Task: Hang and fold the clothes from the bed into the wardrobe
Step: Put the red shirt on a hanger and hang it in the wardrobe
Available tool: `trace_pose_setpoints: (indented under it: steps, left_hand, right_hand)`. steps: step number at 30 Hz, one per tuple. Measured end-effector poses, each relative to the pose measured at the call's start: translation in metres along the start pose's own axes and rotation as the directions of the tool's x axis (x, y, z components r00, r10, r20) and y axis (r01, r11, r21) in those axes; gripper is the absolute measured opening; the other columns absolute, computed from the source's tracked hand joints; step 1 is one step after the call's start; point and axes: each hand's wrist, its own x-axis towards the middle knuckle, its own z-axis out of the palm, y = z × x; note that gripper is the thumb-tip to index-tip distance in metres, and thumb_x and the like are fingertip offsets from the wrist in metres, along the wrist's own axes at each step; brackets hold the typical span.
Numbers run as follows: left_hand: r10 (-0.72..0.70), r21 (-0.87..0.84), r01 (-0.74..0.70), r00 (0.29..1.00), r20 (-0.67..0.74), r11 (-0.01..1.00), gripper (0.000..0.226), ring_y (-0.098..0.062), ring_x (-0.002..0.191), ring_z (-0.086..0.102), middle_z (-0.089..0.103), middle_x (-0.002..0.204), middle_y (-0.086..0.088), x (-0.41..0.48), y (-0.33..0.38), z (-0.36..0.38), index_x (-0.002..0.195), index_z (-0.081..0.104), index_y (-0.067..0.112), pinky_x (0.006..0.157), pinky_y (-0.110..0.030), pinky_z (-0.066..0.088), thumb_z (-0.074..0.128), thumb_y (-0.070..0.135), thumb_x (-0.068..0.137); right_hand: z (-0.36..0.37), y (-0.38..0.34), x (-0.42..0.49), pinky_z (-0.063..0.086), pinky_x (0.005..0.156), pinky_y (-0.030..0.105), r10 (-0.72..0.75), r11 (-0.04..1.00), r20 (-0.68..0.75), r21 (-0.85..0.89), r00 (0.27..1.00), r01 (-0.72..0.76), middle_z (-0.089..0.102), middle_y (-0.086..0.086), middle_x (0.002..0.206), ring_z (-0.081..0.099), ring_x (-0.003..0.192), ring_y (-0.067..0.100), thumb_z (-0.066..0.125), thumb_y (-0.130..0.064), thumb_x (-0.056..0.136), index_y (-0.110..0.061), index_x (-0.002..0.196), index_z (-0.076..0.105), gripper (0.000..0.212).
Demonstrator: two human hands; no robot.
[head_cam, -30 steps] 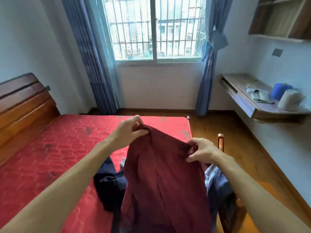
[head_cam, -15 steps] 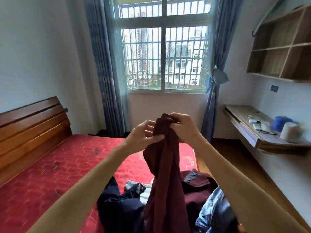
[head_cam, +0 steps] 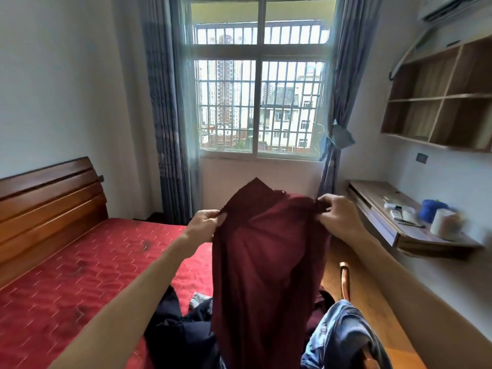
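head cam: only view | worn at head height, looks forward and slightly down over both forearms | faces window [head_cam: 259, 102] wall across bed [head_cam: 80, 275] | hands close, shelf [head_cam: 439, 97] at right edge

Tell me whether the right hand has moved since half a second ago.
Yes. The right hand has swung right, from below the window's centre to beneath the right curtain, spreading the maroon garment.

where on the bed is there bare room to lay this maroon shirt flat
Free: the red mattress between the headboard and the left forearm. Crowded: the near corner, with dark clothes and denim under the maroon shirt.
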Motion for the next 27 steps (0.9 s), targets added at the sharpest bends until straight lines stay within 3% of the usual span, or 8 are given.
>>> trace_pose_setpoints:
  steps: [3,6,9,12,18,20,24,27]
  left_hand:
    - [0.039,-0.015,-0.038,0.998,0.048,0.999,0.019,-0.009,0.073,0.067,0.073,0.091,-0.001,-0.002,0.024,0.006,0.104,0.074,0.012,0.068,-0.024,0.057,0.058,0.022,0.101]
    - [0.054,0.022,-0.057,0.994,0.097,0.998,0.020,-0.011,0.071,0.063,0.070,0.082,0.000,-0.004,0.044,0.019,0.092,0.076,0.014,0.068,-0.026,0.052,0.062,0.027,0.098]
    - [0.047,0.111,-0.061,0.991,0.127,0.992,0.025,-0.009,0.060,0.059,0.065,0.069,0.004,-0.011,0.056,0.029,0.078,0.073,0.019,0.057,-0.021,0.049,0.062,0.028,0.098]
    - [0.025,0.029,-0.028,0.992,0.126,0.999,0.023,-0.014,0.059,0.062,0.066,0.071,-0.002,-0.019,0.062,0.026,0.085,0.071,0.014,0.056,-0.024,0.052,0.058,0.027,0.100]
    - [-0.014,-0.018,0.016,0.994,0.107,1.000,0.026,-0.015,0.058,0.061,0.064,0.069,-0.005,-0.042,0.071,-0.004,0.080,0.065,0.011,0.060,-0.029,0.050,0.056,0.022,0.100]
    - [-0.002,0.020,0.000,0.996,0.090,1.000,0.026,-0.015,0.062,0.061,0.064,0.071,-0.007,-0.048,0.069,-0.021,0.080,0.068,0.008,0.064,-0.029,0.050,0.057,0.021,0.099]
    - [0.066,0.340,-0.095,0.993,0.095,0.936,0.014,-0.008,0.063,0.062,0.071,0.077,0.000,-0.066,0.058,-0.058,0.108,0.070,0.014,0.058,-0.021,0.052,0.063,0.013,0.096]
    - [0.069,0.360,-0.102,0.992,0.105,0.927,0.024,-0.015,0.070,0.062,0.071,0.086,-0.009,-0.077,0.048,-0.077,0.118,0.065,0.017,0.066,-0.029,0.054,0.066,0.011,0.094]
  right_hand:
    - [0.005,0.004,-0.011,0.055,0.088,0.029,-0.007,0.999,0.294,0.052,0.956,-0.009,0.074,0.001,0.097,0.070,0.092,0.016,0.082,-0.005,0.067,-0.024,0.115,0.065,0.054]
    - [0.023,-0.017,-0.024,0.053,0.094,0.027,-0.183,0.969,0.386,0.226,0.904,0.100,0.069,0.000,0.111,0.066,0.103,0.013,0.088,-0.013,0.068,-0.024,0.134,0.053,0.075]
    - [0.044,-0.040,-0.036,0.052,0.088,0.025,-0.309,0.914,0.309,0.359,0.899,0.190,0.067,-0.005,0.110,0.066,0.102,0.009,0.088,-0.014,0.070,-0.020,0.113,0.062,0.050]
    - [0.066,-0.051,-0.044,0.050,0.084,0.019,-0.405,0.878,0.274,0.381,0.872,0.289,0.066,0.005,0.102,0.066,0.092,0.011,0.085,-0.002,0.069,-0.009,0.091,0.066,0.030]
    - [0.090,-0.076,-0.055,0.049,0.066,0.031,-0.315,0.819,0.287,0.564,0.905,0.106,0.061,0.003,0.072,0.056,0.066,0.013,0.080,0.002,0.074,-0.014,0.081,0.046,0.038]
    - [0.090,-0.087,-0.056,0.044,0.061,0.032,-0.346,0.815,0.260,0.559,0.902,0.151,0.056,0.001,0.067,0.049,0.062,0.015,0.077,-0.001,0.075,-0.016,0.083,0.050,0.032]
    - [0.084,-0.112,-0.057,0.041,0.057,0.022,-0.398,0.825,0.116,0.479,0.910,0.300,0.058,-0.010,0.057,0.048,0.053,0.005,0.073,0.000,0.070,-0.021,0.081,0.062,0.027]
    - [0.081,-0.133,-0.059,0.038,0.058,0.010,-0.449,0.847,0.061,0.347,0.892,0.403,0.058,-0.019,0.054,0.053,0.054,0.002,0.079,-0.009,0.071,-0.027,0.076,0.068,0.022]
